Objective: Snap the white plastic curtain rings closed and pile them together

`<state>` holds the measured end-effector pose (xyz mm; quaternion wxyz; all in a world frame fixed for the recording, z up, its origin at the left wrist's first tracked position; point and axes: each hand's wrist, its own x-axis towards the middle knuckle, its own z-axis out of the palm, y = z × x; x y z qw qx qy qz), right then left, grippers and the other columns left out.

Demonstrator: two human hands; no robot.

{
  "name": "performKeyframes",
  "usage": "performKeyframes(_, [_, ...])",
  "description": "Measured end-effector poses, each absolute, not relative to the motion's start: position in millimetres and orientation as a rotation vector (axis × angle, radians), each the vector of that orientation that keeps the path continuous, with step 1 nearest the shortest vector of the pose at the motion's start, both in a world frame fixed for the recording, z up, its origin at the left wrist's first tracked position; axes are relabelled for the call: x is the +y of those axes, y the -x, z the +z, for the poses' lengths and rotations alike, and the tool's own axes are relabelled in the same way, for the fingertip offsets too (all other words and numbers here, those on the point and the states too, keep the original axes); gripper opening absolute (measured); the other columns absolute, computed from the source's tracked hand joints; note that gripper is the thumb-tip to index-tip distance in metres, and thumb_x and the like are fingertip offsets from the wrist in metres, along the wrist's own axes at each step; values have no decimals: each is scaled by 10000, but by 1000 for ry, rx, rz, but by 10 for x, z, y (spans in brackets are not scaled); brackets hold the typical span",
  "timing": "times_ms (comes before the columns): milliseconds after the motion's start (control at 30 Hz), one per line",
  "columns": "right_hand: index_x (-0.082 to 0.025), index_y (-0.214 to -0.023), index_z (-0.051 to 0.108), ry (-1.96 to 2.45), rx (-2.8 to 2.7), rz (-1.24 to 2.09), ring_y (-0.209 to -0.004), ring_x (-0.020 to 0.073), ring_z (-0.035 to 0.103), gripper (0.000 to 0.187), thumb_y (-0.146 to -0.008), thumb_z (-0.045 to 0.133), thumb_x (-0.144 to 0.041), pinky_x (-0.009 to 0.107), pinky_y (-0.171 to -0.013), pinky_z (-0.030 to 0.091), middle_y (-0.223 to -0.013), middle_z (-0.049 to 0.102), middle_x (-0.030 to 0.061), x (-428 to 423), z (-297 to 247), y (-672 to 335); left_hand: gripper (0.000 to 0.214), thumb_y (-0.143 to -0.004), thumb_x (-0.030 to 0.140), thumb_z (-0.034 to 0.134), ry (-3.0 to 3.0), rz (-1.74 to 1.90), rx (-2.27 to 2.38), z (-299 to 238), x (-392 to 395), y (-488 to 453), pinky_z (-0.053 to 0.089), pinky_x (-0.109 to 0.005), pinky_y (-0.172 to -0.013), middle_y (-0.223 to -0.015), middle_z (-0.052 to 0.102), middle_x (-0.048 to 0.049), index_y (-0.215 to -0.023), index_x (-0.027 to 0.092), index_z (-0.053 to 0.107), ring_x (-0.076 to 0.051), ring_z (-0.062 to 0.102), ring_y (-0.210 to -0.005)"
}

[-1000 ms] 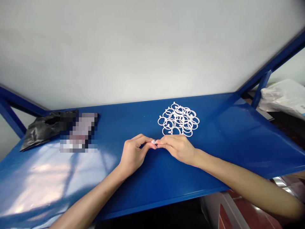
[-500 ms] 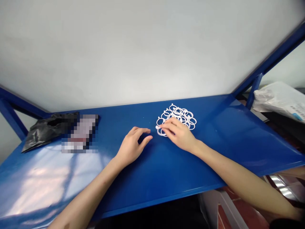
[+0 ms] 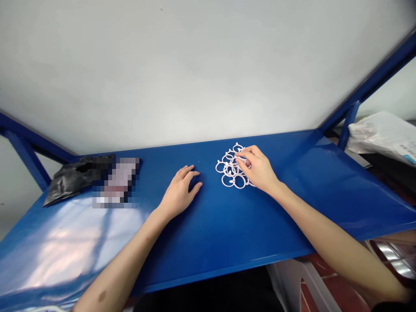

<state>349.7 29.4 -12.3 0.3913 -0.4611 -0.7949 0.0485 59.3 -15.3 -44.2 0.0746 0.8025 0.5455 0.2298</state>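
Observation:
Thin white rings (image 3: 239, 182), each with a small knob or eyelet on its rim, lie in an overlapping cluster on the blue table (image 3: 211, 229). Over the right part of this cluster is my right hand (image 3: 258, 169), its thumb and fingertips pinched at a white ring and hiding some of the others. My left hand (image 3: 178, 190) rests on the table to the left of the rings, fingers spread and holding nothing. A gap of bare blue surface lies between that hand and the cluster.
At the left lie a crumpled black plastic bag (image 3: 69, 180) and a pixelated flat object (image 3: 118, 180). Blue frame bars (image 3: 349, 125) rise at both sides, with a pale wall (image 3: 195, 73) behind. A clear plastic bag (image 3: 383, 134) is beyond the right edge.
My right hand has moved right, from the cluster's near left edge to its right part, uncovering rings at the front. My left hand has drawn slightly left, its fingers spreading.

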Motion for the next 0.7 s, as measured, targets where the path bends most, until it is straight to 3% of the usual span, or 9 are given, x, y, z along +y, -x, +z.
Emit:
performKeyframes(100, [-207, -1098, 715, 1188, -2092, 113, -731, 166, 617, 260, -1022, 526, -370, 379, -725, 578, -1081, 646, 84, 239, -79, -3469, 338, -989, 393, 547, -2421, 663, 1641, -430, -153, -595, 417, -531, -1183, -1486, 542, -135, -1246, 186, 624, -319, 451, -1434])
performKeyframes(200, [-194, -1114, 724, 1204, -2153, 23, -999, 255, 635, 341, -1035, 489, -428, 440, -873, 572, -1107, 671, 112, 235, -56, -3470, 350, -993, 398, 540, -2448, 638, 1630, -418, -149, -587, 406, -534, -1190, -1482, 545, -141, -1255, 182, 623, -322, 459, -1429])
performKeyframes(300, [-194, -1262, 688, 1334, -2201, -61, -1284, 339, 525, 507, -1021, 445, -569, 551, -1057, 485, -1325, 639, 136, 268, -51, -3501, 355, -993, 397, 537, -2469, 625, 1617, -408, -145, -579, 412, -535, -1185, -1485, 544, -141, -1264, 184, 619, -323, 461, -1429])
performKeyframes(400, [-189, -1482, 522, 1533, -2295, -35, -1501, 387, 300, 748, -983, 348, -718, 614, -1181, 346, -1590, 433, 128, 312, -67, -3545, 352, -998, 402, 524, -2479, 616, 1613, -399, -146, -578, 416, -559, -1176, -1490, 541, -139, -1266, 194, 616, -328, 466, -1427])
performKeyframes(500, [-177, -1583, 368, 1659, -2414, 77, -1561, 385, 157, 881, -955, 259, -785, 593, -1253, 217, -1678, 270, 112, 356, -109, -3578, 356, -1000, 395, 520, -2485, 608, 1608, -391, -152, -584, 414, -558, -1178, -1488, 541, -149, -1270, 183, 614, -330, 469, -1426])
performKeyframes(700, [-184, -1623, 261, 1681, -2515, 161, -1569, 377, 82, 965, -916, 233, -840, 572, -1278, 124, -1700, 153, 92, 364, -161, -3545, 357, -999, 381, 524, -2487, 596, 1621, -389, -161, -601, 410, -540, -1183, -1487, 540, -151, -1273, 169, 612, -331, 468, -1424])
